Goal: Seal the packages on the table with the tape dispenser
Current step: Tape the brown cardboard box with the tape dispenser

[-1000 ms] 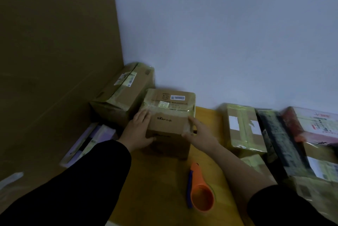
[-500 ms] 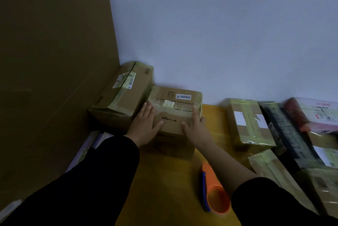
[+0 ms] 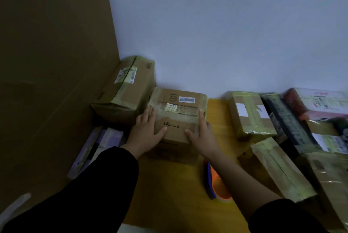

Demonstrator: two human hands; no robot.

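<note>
The left grip (image 3: 146, 131) lies flat and wide on the left edge of the small taped box (image 3: 177, 117), fingers straight, curled round nothing. The right grip (image 3: 202, 134) lies the same way on the box's right edge, its thumb pointing toward the left one. The box stands on the yellow counter (image 3: 169, 195). The orange and blue tape dispenser (image 3: 216, 181) lies on the counter nearer the person than the right grip, partly under that forearm. A larger box (image 3: 124, 91) sits just left of the left grip; several taped packages (image 3: 248, 117) lie right of the right grip
</note>
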